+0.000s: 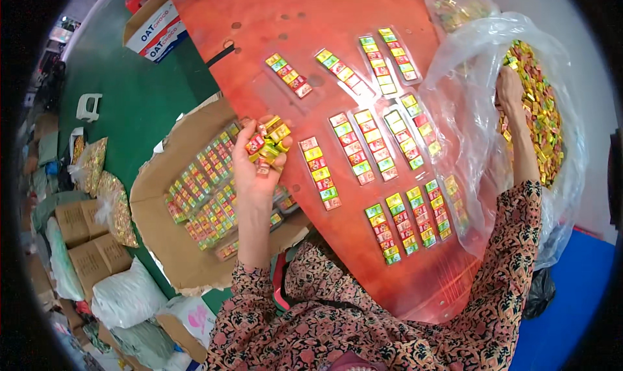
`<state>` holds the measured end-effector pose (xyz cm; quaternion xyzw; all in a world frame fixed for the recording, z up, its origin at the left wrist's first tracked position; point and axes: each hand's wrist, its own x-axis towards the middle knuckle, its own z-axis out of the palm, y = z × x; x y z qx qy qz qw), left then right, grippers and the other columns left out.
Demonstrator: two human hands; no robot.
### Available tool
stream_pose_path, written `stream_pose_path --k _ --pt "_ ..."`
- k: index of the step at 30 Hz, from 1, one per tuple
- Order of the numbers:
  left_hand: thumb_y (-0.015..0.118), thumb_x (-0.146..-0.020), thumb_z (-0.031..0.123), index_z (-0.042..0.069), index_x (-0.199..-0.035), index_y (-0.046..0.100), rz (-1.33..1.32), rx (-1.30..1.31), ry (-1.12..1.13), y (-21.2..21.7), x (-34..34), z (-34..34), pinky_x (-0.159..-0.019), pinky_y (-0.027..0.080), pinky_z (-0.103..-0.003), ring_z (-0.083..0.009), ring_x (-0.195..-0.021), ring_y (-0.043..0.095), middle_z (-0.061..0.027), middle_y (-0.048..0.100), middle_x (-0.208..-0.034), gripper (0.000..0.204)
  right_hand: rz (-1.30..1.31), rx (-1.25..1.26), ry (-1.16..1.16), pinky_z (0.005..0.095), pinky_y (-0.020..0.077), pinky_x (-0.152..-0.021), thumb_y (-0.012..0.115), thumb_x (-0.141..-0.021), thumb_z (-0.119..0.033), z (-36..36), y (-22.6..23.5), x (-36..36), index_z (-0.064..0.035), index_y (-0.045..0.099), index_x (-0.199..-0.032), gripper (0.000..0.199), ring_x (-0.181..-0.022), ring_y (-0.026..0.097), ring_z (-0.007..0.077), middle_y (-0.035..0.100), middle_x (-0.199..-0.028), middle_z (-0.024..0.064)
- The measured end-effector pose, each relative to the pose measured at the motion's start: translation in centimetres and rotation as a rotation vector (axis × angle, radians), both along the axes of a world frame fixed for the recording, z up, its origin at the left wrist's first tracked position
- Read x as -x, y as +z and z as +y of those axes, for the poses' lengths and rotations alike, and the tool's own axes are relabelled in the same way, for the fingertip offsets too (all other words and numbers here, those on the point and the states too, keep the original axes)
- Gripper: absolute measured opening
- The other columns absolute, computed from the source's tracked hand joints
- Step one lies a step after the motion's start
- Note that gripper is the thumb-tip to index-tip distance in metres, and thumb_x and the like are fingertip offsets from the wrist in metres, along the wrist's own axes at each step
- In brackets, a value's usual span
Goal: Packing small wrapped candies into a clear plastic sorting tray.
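The left hand (254, 166) was raised palm-up over the edge of the red table (285, 20), its fingers curled around a heap of small wrapped sweets (267, 144). The right hand (509, 88) reached into the big clear plastic bag (467, 72) of loose sweets; I could not tell whether its fingers were closed. Filled strips (319, 172) lay in rows between them, more in the cardboard box (162, 241).

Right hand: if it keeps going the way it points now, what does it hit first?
The right hand points into the clear plastic bag; it would probably meet the loose pile of wrapped candies first, though depth is unclear.
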<state>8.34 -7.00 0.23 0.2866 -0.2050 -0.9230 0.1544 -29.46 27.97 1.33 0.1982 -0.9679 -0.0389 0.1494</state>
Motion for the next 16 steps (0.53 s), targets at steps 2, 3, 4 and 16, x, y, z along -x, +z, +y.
stream_pose_path --k 2,3,4,16 --pt "0.043 -0.086 0.026 0.001 -0.093 0.052 0.027 -0.076 -0.035 -0.4 0.3 0.0 -0.035 0.038 -0.019 -0.0222 -0.065 0.053 -0.0201 0.054 -0.093 0.027 -0.130 0.197 -0.018 0.0424 0.0447 -0.064 0.050 -0.071 -0.017 1.1 0.1 0.2 -0.0056 0.063 -0.080 0.019 -0.072 0.058 0.0338 0.060 -0.075 0.0192" --pt "0.043 -0.086 0.025 0.001 -0.094 0.051 0.069 -0.091 -0.048 -0.7 -0.1 -0.6 -0.034 0.037 -0.019 -0.0225 -0.065 0.053 -0.0200 0.054 -0.094 0.027 -0.178 0.159 0.013 0.0413 0.0451 -0.065 0.050 -0.071 -0.018 1.0 0.1 0.1 -0.0050 0.064 -0.081 0.021 -0.072 0.059 0.0319 0.061 -0.075 0.0166" --pt "0.043 -0.086 0.025 0.001 -0.094 0.051 0.116 -0.115 -0.072 -0.8 -0.3 -0.8 -0.034 0.036 -0.018 -0.0227 -0.065 0.053 -0.0200 0.054 -0.094 0.027 -0.187 0.283 -0.021 0.0379 0.0462 -0.064 0.053 -0.071 -0.019 1.7 -0.7 0.6 -0.0046 0.064 -0.082 0.021 -0.069 0.060 0.0279 0.062 -0.074 0.0133" --pt "0.042 -0.087 0.029 0.002 -0.104 0.052 0.038 0.028 -0.012 -1.1 -0.4 -1.0 -0.033 0.038 -0.020 -0.0224 -0.065 0.057 -0.0193 0.057 -0.095 0.033 -0.143 0.590 0.015 0.0335 0.0459 -0.069 0.061 -0.070 -0.028 2.8 0.9 0.2 -0.0050 0.066 -0.088 0.029 -0.071 0.060 0.0254 0.064 -0.078 0.0155"
